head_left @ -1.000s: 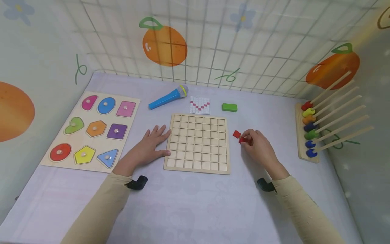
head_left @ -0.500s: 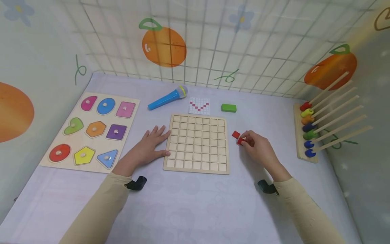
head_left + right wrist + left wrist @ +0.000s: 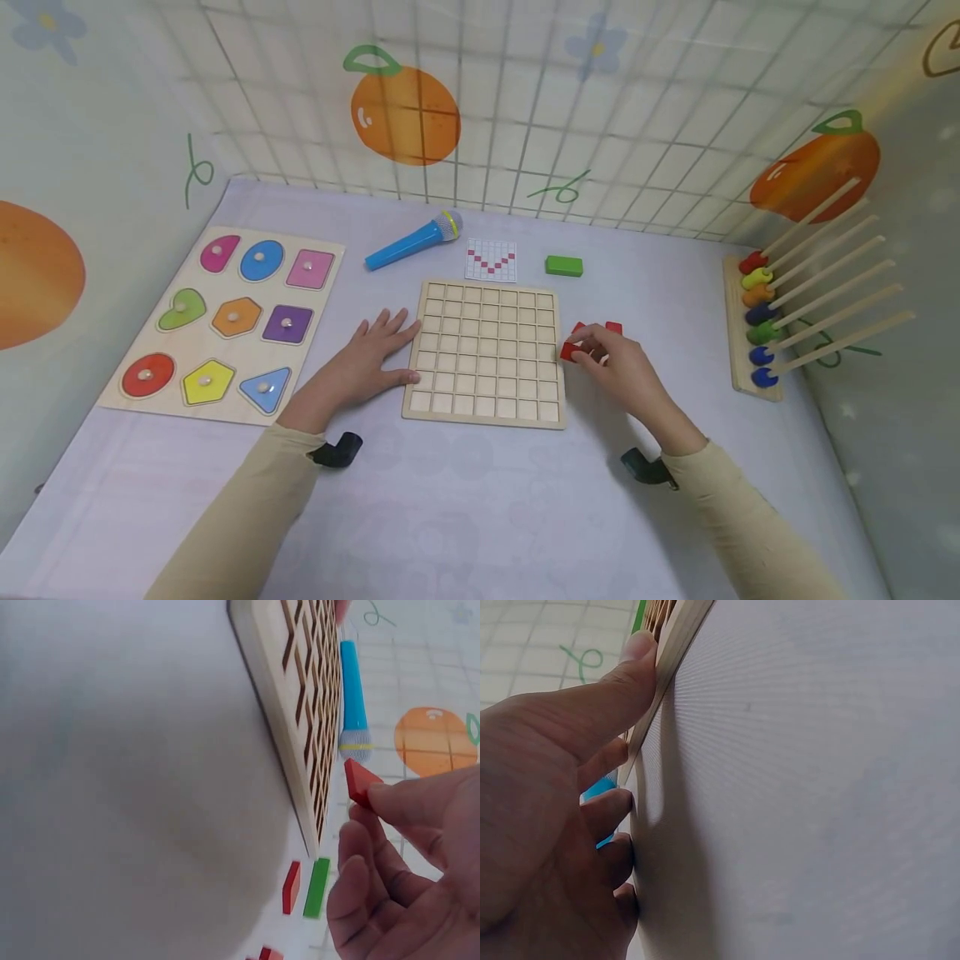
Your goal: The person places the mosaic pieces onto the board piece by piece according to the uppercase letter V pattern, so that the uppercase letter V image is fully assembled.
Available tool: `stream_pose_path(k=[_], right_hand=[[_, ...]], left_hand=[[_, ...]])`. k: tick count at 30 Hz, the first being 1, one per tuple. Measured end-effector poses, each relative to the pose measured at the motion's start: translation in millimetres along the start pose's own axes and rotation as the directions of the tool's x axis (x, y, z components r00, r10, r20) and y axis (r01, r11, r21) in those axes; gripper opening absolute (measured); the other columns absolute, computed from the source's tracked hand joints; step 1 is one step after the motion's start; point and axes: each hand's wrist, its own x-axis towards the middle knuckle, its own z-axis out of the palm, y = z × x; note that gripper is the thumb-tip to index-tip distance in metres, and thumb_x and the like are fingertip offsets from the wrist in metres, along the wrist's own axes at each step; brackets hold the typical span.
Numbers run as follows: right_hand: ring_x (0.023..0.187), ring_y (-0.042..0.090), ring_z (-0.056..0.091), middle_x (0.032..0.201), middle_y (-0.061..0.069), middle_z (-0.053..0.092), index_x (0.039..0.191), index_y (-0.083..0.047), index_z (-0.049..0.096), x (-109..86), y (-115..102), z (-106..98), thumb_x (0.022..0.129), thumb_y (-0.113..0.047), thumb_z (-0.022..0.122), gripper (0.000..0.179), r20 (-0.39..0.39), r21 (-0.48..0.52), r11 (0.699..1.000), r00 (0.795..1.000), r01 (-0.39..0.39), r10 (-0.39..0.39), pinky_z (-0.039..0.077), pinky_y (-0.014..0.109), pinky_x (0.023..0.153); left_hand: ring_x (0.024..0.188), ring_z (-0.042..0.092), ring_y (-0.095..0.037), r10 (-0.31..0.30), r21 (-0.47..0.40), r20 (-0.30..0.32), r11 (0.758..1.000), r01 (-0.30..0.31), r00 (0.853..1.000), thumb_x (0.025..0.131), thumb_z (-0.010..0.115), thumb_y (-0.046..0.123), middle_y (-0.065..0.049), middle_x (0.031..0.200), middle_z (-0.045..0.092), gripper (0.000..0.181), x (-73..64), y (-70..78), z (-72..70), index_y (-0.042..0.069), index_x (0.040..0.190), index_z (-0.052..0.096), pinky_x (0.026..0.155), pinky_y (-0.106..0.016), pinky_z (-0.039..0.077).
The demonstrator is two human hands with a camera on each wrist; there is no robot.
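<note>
A right hand point(image 3: 617, 367) pinches a red tile point(image 3: 569, 352) at the right edge of a wooden board point(image 3: 486, 364).

The red tile is small, flat and plain, with straight sides and crisp corners; it looks about square, so I cannot tell a long axis. Thumb and finger grip it at one end, and its free end points left toward the board; in the right wrist view it is tilted, held up off the table point(image 3: 465, 517). The left hand point(image 3: 366, 360) lies with fingers spread, thumb and forefinger touching the board's left edge. The board is pale, squarish and lies flat, marked into a grid of square cells. More red tiles point(image 3: 613, 327) lie just beyond the right hand, and a green block point(image 3: 564, 266) farther back.
</note>
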Motion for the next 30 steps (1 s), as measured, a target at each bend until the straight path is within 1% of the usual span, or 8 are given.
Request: stream_pose_path(k=[5, 10, 18, 23, 30], right_hand=[[0.080, 0.019, 0.063, 0.087, 0.000, 0.068, 0.114, -0.015, 0.068, 0.2, -12, 9, 0.096, -0.012, 0.071, 0.019, 0.033, 0.033, 0.999, 0.999, 0.024, -0.025, 0.054, 0.031, 0.063], [0.079, 0.017, 0.063, 0.088, -0.002, 0.068, 0.115, -0.015, 0.068, 0.7, -25, 20, 0.095, -0.013, 0.072, 0.021, 0.075, 0.050, 0.998, 0.996, 0.045, -0.049, 0.054, 0.030, 0.067], [0.081, 0.015, 0.062, 0.088, -0.006, 0.067, 0.113, -0.021, 0.069, 4.2, -43, 36, 0.095, -0.015, 0.072, 0.019, 0.131, 0.087, 0.995, 0.990, 0.049, -0.060, 0.056, 0.030, 0.071], [0.082, 0.014, 0.062, 0.092, -0.005, 0.067, 0.112, -0.019, 0.070, 6.1, -52, 46, 0.094, -0.013, 0.074, 0.019, 0.149, 0.108, 0.991, 0.984, 0.084, -0.099, 0.056, 0.030, 0.074], [0.082, 0.012, 0.060, 0.092, -0.010, 0.065, 0.112, -0.022, 0.070, 6.5, -61, 58, 0.095, -0.015, 0.072, 0.018, 0.198, 0.112, 0.989, 0.974, 0.093, -0.114, 0.056, 0.028, 0.076]], left_hand=[[0.156, 0.000, -0.035, -0.003, 0.004, -0.002, 1.000, 0.003, 1.000, 0.093, 0.073, 0.043, -0.011, 0.170, 0.014, 0.087, 0.3, 0.2, 0.0, 0.016, 0.162, 0.028, 0.126, -0.052, -0.001], [0.157, 0.000, -0.035, -0.008, 0.009, -0.002, 1.000, 0.008, 1.000, 0.093, 0.073, 0.044, -0.011, 0.170, 0.014, 0.087, 0.5, -0.1, 0.5, 0.016, 0.162, 0.028, 0.126, -0.052, -0.001], [0.157, 0.000, -0.035, -0.014, 0.014, 0.001, 1.000, 0.014, 1.000, 0.092, 0.074, 0.044, -0.011, 0.170, 0.014, 0.088, 0.5, 0.7, -0.1, 0.015, 0.162, 0.028, 0.126, -0.052, -0.001], [0.157, 0.000, -0.035, -0.012, 0.015, 0.000, 1.000, 0.012, 1.000, 0.092, 0.074, 0.044, -0.011, 0.170, 0.014, 0.088, 0.9, 1.1, -0.3, 0.016, 0.162, 0.028, 0.126, -0.052, -0.001], [0.157, 0.000, -0.035, -0.014, 0.006, 0.003, 1.000, 0.014, 1.000, 0.092, 0.074, 0.043, -0.012, 0.170, 0.014, 0.088, 0.4, 2.2, -0.9, 0.015, 0.162, 0.028, 0.126, -0.052, -0.001]])
